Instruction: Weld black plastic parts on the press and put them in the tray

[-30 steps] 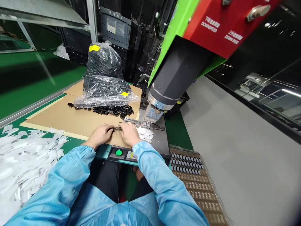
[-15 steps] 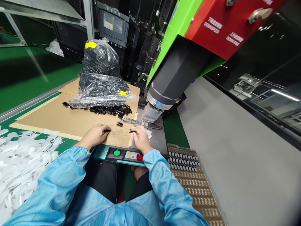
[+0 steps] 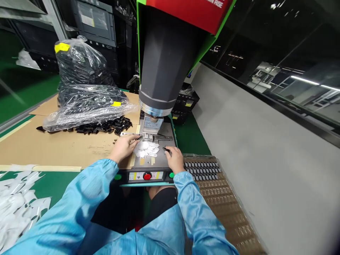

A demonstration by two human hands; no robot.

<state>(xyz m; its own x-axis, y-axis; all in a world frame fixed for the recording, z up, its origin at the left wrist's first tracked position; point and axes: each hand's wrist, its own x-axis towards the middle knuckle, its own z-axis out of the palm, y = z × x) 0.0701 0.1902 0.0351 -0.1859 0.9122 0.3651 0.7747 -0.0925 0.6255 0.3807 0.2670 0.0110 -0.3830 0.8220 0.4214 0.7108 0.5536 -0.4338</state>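
My left hand [image 3: 124,146] is closed on a small black plastic part [image 3: 139,137], at the left side of the metal fixture [image 3: 148,136] beneath the press head [image 3: 153,124]. Farther right, my right hand [image 3: 175,159] pinches another small black plastic part [image 3: 166,149] above the grey machine plate [image 3: 165,161]. Thin white pieces [image 3: 146,149] lie heaped on that plate between my hands. Light-coloured pieces sit in the fixture; their detail is too small to make out.
Loose black parts [image 3: 103,126] lie on cardboard [image 3: 66,148] beside plastic bags [image 3: 87,99] of black parts. More white pieces [image 3: 22,203] spread at left. A red button [image 3: 147,176] sits on the front panel. At right is a tray [image 3: 225,209] with rows of grey parts.
My view has turned to the right. My left hand has moved right from the cardboard to the fixture with its black part. My right hand has shifted right, away from the cardboard edge, still holding its part.
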